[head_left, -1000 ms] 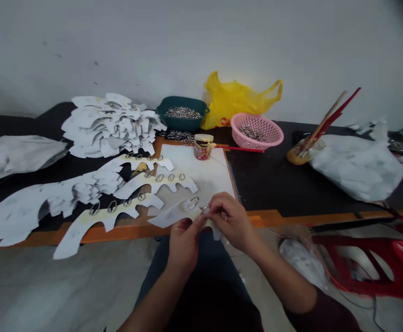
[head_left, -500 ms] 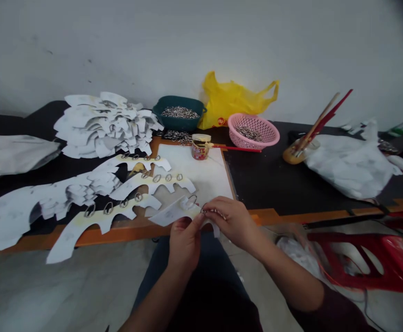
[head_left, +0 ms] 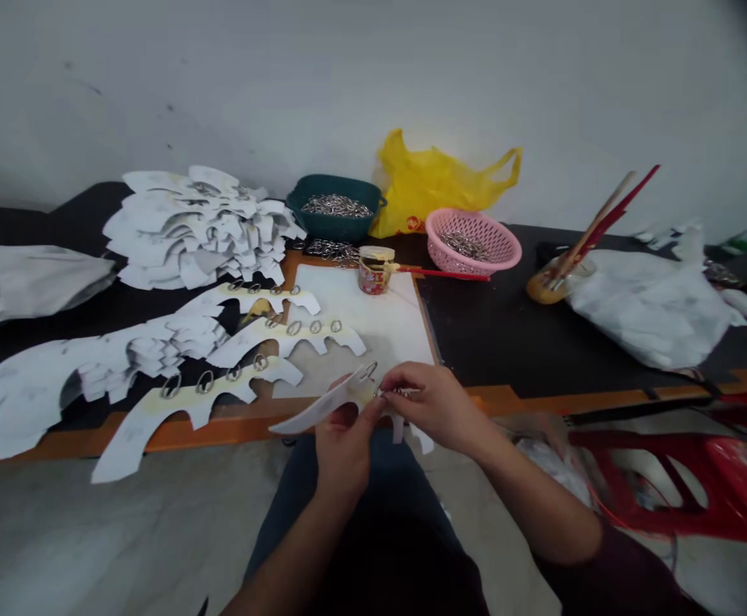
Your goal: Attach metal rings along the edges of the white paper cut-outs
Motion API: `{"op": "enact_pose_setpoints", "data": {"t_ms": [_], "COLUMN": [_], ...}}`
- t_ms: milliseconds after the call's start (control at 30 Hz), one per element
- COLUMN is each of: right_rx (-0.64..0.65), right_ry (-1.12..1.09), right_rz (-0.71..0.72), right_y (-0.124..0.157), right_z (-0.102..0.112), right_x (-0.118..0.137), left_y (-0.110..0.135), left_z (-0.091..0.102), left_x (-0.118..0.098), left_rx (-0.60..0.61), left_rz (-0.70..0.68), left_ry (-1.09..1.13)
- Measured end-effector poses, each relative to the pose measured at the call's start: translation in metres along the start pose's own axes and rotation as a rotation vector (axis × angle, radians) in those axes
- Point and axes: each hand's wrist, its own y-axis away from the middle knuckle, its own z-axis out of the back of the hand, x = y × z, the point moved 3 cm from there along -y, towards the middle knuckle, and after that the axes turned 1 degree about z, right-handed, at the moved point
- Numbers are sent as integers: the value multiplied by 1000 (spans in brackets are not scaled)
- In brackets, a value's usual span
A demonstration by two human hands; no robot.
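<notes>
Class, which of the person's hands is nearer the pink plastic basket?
Right: the right hand is in front of the pink plastic basket, slightly left of it; the left hand is farther away, further left.

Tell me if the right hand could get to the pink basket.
Probably yes: only flat board and tabletop lie between the right hand and the pink plastic basket, but that hand is pinching a metal ring on a paper strip and would have to let go first.
</notes>
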Motion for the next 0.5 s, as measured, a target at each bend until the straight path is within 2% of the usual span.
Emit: {"op": "enact_pose_setpoints", "data": {"t_ms": [100, 167, 267, 333, 400, 500], "right_rx": [100, 170, 355, 417, 427, 345], "right_ry": [-55, -36, 90, 173, 225, 249], "right_rz": [9, 92, 294, 375, 413, 443], "right_y": [-4, -8, -12, -13, -13, -12], "right_z": [19, 38, 60, 65, 60, 43], "right_x": [2, 9, 26, 33, 33, 22], "left_y": [4, 5, 1, -7, -18, -31], "left_z": [2, 4, 6, 6, 3, -1], "left_x": [2, -3, -26, -42, -54, -55], "left_rx": [126, 292, 565, 666, 694, 622], "left_rz": [47, 134, 316, 516, 572, 569], "left_ry": [23, 121, 297, 252, 145, -157]}}
